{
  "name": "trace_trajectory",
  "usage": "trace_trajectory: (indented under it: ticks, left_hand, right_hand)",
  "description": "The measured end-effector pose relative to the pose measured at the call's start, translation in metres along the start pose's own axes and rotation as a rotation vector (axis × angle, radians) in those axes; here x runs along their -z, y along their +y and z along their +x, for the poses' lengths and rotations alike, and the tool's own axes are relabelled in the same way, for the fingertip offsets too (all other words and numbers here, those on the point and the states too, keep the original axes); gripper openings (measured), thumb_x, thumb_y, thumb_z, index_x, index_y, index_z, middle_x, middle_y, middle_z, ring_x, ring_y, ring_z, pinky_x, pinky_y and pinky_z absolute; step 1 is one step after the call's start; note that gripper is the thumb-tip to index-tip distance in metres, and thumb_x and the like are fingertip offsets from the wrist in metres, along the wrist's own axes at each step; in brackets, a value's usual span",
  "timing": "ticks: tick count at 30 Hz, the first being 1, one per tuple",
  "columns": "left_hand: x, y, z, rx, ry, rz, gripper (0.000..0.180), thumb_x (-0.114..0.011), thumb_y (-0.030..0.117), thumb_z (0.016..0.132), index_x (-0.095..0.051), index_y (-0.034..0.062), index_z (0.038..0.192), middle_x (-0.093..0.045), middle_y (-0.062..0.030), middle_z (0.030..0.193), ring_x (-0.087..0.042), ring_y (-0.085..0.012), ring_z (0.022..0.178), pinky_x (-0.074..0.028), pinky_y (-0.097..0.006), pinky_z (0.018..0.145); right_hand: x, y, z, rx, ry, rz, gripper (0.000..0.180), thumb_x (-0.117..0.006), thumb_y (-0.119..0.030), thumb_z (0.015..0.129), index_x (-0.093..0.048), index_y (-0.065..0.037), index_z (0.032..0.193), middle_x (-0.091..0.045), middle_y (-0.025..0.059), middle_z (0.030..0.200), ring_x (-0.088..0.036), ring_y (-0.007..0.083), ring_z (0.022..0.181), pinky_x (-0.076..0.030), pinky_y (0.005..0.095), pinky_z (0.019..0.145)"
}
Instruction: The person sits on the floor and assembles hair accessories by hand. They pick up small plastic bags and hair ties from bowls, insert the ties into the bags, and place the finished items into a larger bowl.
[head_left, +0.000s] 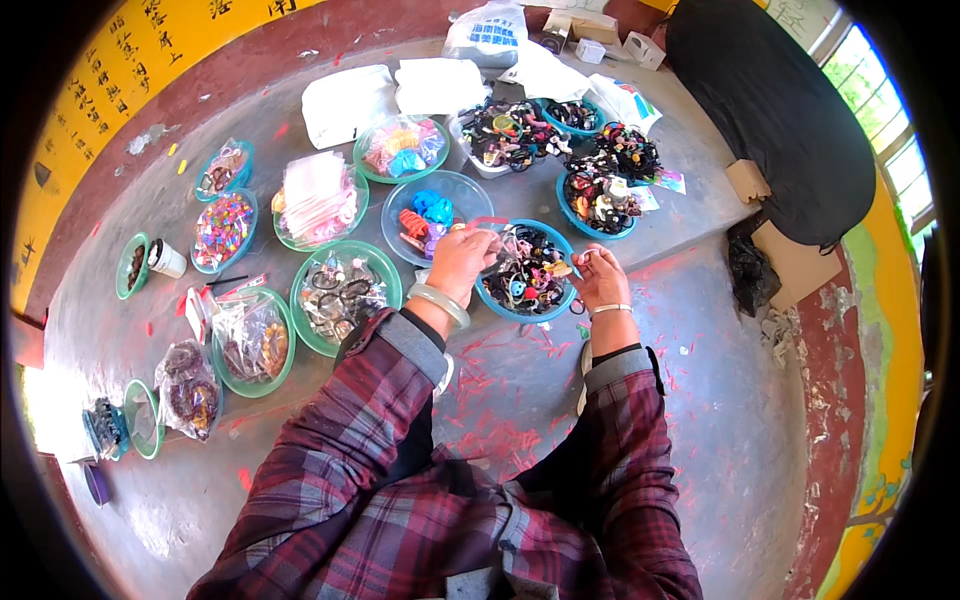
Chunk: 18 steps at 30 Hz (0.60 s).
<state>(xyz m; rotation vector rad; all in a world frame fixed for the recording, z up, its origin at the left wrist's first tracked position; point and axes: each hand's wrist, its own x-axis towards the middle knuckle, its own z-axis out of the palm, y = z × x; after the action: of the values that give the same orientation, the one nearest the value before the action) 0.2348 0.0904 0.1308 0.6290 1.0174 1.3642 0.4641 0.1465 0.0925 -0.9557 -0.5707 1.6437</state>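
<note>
Over the left rim of a blue basket [572, 296] full of dark hair ties [530, 270] is my left hand [465, 262]. Its fingers are pinched together, and what they hold is too small to make out. A reddish see-through strip [488, 220] shows beside its fingertips. At the basket's right rim, my right hand [600, 278] has its thumb and fingers closed, with a tiny light piece at the tips that I cannot name. Behind my left hand stands a clear bowl [397, 215] with blue, orange and purple hair ties.
Left of my hands, a green basket [392, 275] holds hair ties in clear wrapping. Several more baskets stand further left, one with colourful small packets [224, 230]. Beyond are white bags [348, 105] and a blue basket [628, 232] of hair ties. Red scraps [500, 430] litter the floor.
</note>
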Motion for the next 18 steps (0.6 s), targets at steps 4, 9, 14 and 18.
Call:
trace_trajectory:
  ticks: [4, 9, 14, 18]
  left_hand:
    - [-0.004, 0.008, -0.007, 0.140, -0.194, -0.013, 0.020, -0.051, 0.019, 0.085, -0.057, 0.0020, 0.095, -0.059, -0.0069, 0.090, -0.058, -0.0172, 0.087, -0.043, -0.027, 0.078]
    - [-0.021, 0.023, -0.023, 0.225, -0.526, 0.130, 0.027, -0.049, 0.015, 0.085, -0.053, -0.0015, 0.106, -0.061, -0.0077, 0.093, -0.060, -0.0167, 0.087, -0.044, -0.025, 0.078]
    - [-0.026, 0.012, -0.028, -0.126, -0.793, 0.386, 0.033, -0.050, 0.014, 0.085, -0.050, 0.0003, 0.115, -0.060, -0.0050, 0.099, -0.055, -0.0116, 0.092, -0.042, -0.025, 0.083]
    - [-0.023, 0.002, -0.023, -0.346, -0.815, 0.529, 0.033, -0.046, 0.013, 0.086, -0.050, -0.0007, 0.115, -0.053, -0.0064, 0.112, -0.052, -0.0097, 0.092, -0.042, -0.025, 0.082]
  right_hand:
    - [-0.007, -0.010, -0.024, -0.061, 0.020, 0.134, 0.013, -0.042, -0.014, 0.088, -0.046, -0.007, 0.098, -0.054, 0.0062, 0.083, -0.057, 0.0273, 0.089, -0.049, 0.0390, 0.070]
    - [-0.010, -0.009, -0.044, -0.079, -0.004, 0.233, 0.012, -0.045, -0.016, 0.087, -0.050, -0.006, 0.093, -0.056, 0.0067, 0.081, -0.058, 0.0259, 0.086, -0.050, 0.0396, 0.073]
    - [-0.011, -0.007, -0.047, -0.086, -0.044, 0.285, 0.013, -0.045, -0.015, 0.087, -0.051, -0.004, 0.091, -0.057, 0.0083, 0.080, -0.058, 0.0238, 0.083, -0.050, 0.0380, 0.072]
    - [-0.014, -0.007, -0.049, -0.080, -0.058, 0.295, 0.012, -0.047, -0.014, 0.086, -0.052, -0.004, 0.090, -0.057, 0.0083, 0.080, -0.058, 0.0240, 0.085, -0.050, 0.0380, 0.073]
